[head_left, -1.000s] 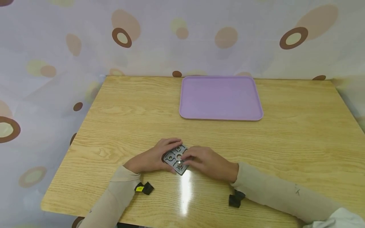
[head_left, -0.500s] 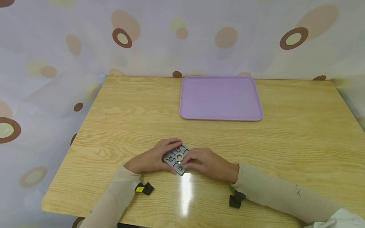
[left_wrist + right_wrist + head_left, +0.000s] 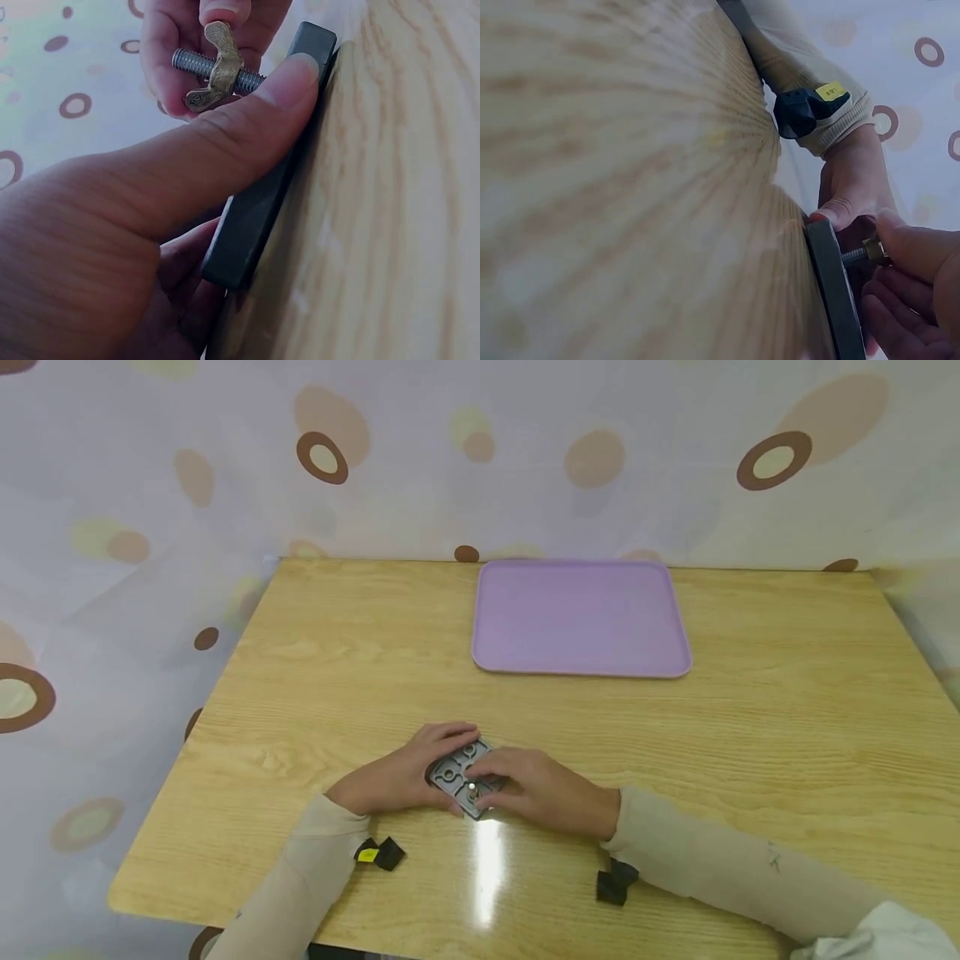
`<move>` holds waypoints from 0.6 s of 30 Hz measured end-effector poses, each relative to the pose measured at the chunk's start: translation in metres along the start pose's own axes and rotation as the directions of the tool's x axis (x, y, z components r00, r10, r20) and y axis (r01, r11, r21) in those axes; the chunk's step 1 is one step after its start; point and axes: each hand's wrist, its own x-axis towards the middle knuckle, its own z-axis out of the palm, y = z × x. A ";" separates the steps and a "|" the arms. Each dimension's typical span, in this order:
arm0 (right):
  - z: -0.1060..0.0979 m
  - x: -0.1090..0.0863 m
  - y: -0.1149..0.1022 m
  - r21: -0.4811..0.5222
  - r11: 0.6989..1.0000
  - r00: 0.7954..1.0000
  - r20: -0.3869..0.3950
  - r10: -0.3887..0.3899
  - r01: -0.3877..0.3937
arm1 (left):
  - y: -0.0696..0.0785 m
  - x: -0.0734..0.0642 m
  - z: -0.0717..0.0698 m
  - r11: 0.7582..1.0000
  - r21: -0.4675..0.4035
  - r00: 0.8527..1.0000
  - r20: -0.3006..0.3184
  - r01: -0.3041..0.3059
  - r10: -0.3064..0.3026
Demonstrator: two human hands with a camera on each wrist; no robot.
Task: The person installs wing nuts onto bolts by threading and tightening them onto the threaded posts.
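Observation:
A grey square metal plate (image 3: 457,784) with a ribbed, holed face lies at the table's front middle. My left hand (image 3: 405,774) grips it from the left, thumb on the near edge and fingers along the far edge. From the plate rises a threaded bolt (image 3: 191,63) carrying a brass wing nut (image 3: 223,66) partway along its thread. The fingers of my right hand (image 3: 551,792) pinch about the wing nut, one fingertip on its upper wing in the left wrist view. Seen edge-on in the right wrist view, the plate (image 3: 834,285) sits close against the table.
Toward the back of the wooden table (image 3: 337,643) lies a lilac tray (image 3: 581,618). Behind it hangs a patterned curtain (image 3: 525,443) with spots. Black wrist devices (image 3: 388,854) hang under both sleeves.
My right hand's fingers have shifted round the wing nut, reaching left over the plate's centre hole and spreading about the bolt. The left hand and plate stay put.

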 end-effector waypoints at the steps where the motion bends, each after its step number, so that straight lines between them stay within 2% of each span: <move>1: 0.000 0.000 0.000 0.001 1.000 1.000 -0.002 0.008 -0.008 | 0.000 0.000 0.000 1.000 0.001 1.000 0.000 -0.002 0.002; 8: -0.004 0.000 -0.002 -0.002 0.998 0.998 -0.009 0.065 -0.065 | 0.001 0.001 0.001 1.000 0.011 1.000 0.004 0.012 -0.012; 14: -0.008 -0.004 0.000 -0.024 0.999 0.998 -0.041 0.040 -0.041 | 0.003 0.002 0.001 1.000 0.022 1.000 0.003 0.007 -0.007; 18: -0.008 -0.006 0.002 -0.023 0.999 0.999 -0.033 0.027 -0.027 | 0.005 0.001 0.000 1.000 0.018 1.000 0.001 -0.011 0.011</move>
